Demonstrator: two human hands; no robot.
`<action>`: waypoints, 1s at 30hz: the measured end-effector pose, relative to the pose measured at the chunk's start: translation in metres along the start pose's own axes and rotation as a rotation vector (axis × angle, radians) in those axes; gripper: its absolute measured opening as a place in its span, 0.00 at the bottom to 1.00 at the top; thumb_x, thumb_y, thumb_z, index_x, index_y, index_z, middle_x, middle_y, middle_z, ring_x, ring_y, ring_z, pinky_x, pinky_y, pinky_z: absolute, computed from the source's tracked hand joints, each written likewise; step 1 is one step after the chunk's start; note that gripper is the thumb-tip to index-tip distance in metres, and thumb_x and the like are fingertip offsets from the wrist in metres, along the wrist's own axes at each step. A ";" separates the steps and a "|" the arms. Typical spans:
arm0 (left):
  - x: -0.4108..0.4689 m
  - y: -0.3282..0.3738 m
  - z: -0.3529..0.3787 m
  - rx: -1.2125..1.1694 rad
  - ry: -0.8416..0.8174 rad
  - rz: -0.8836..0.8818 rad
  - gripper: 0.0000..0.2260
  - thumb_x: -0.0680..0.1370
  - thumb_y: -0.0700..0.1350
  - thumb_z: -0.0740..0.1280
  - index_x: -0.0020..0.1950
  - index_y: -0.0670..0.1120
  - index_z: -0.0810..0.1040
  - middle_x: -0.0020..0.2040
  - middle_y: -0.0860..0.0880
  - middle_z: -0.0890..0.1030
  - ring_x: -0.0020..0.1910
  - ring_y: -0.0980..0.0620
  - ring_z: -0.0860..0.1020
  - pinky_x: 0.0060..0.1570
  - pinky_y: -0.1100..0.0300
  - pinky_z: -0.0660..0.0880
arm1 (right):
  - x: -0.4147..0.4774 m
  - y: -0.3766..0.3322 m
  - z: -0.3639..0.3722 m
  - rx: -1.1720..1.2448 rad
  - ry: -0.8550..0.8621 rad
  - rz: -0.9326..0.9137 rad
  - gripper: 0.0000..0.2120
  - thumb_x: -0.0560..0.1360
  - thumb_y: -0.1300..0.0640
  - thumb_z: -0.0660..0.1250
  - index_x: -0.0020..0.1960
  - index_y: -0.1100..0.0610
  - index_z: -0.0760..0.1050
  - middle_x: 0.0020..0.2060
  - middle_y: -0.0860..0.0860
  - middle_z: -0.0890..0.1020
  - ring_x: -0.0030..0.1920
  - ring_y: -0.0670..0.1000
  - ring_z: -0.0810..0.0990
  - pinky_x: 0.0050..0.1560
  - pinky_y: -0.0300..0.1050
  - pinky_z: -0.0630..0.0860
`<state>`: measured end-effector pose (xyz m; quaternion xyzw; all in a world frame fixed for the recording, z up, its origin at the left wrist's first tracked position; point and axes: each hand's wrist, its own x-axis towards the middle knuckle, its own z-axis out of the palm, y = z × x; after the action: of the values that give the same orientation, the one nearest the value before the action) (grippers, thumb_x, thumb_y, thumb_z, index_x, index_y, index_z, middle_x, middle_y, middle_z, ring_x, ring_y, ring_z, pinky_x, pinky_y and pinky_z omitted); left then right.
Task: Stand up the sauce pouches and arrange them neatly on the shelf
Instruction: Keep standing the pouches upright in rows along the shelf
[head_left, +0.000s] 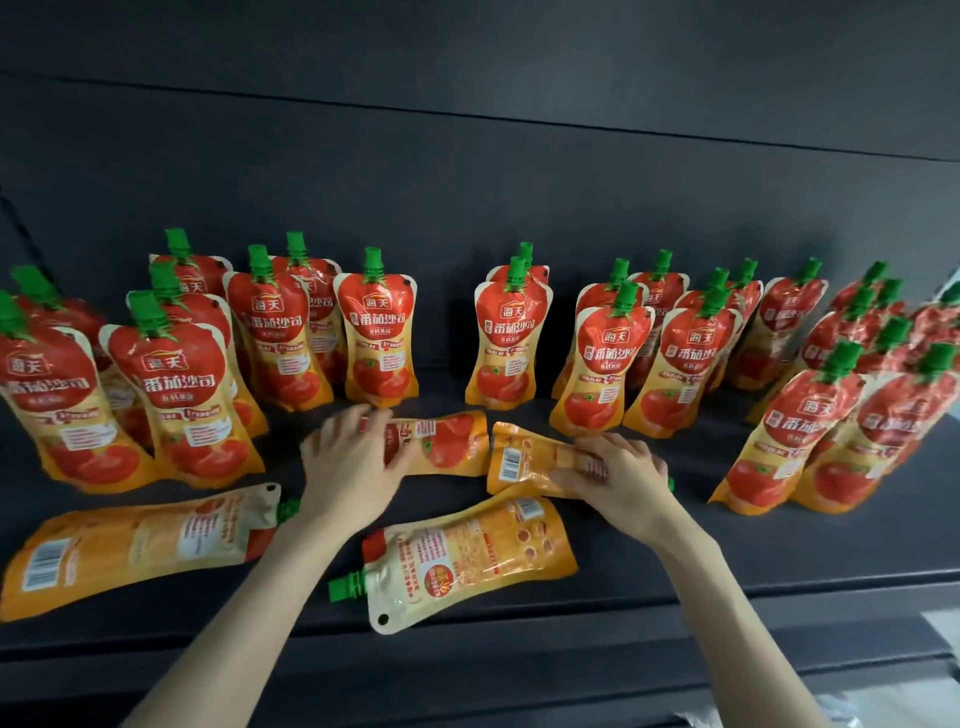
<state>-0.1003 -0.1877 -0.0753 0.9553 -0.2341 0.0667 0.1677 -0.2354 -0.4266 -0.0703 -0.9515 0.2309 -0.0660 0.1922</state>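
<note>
Sauce pouches (452, 441) crosswise, base to base — left hand (349, 467), right hand (621, 480) gripping.

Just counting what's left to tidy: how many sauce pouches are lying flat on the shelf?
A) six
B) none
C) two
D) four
D: four lie flat: the left-hand pouch in the left hand, the right-hand pouch in the right hand, the front centre pouch and the front left pouch.
</note>
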 end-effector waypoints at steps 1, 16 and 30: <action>0.001 -0.004 -0.001 0.051 -0.031 -0.062 0.28 0.77 0.63 0.56 0.71 0.47 0.63 0.71 0.45 0.65 0.70 0.42 0.62 0.67 0.43 0.58 | 0.000 0.003 -0.002 -0.031 -0.019 0.015 0.28 0.73 0.36 0.63 0.68 0.48 0.67 0.68 0.48 0.69 0.69 0.57 0.63 0.68 0.56 0.55; 0.004 -0.018 -0.036 -0.298 0.100 -0.101 0.32 0.65 0.54 0.76 0.64 0.45 0.70 0.61 0.44 0.74 0.59 0.44 0.75 0.54 0.48 0.73 | 0.003 0.003 -0.027 0.192 -0.036 -0.100 0.25 0.66 0.55 0.77 0.62 0.51 0.75 0.54 0.46 0.68 0.63 0.51 0.66 0.72 0.56 0.56; 0.007 0.024 -0.056 -0.816 0.436 0.071 0.26 0.69 0.40 0.75 0.64 0.51 0.69 0.60 0.50 0.76 0.58 0.50 0.76 0.56 0.49 0.76 | 0.002 -0.053 -0.093 -0.086 0.009 -0.126 0.22 0.63 0.52 0.78 0.54 0.52 0.78 0.48 0.48 0.79 0.49 0.51 0.76 0.47 0.46 0.75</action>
<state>-0.1081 -0.1906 -0.0151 0.7664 -0.2333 0.1740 0.5726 -0.2317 -0.4153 0.0362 -0.9712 0.1743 -0.0725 0.1457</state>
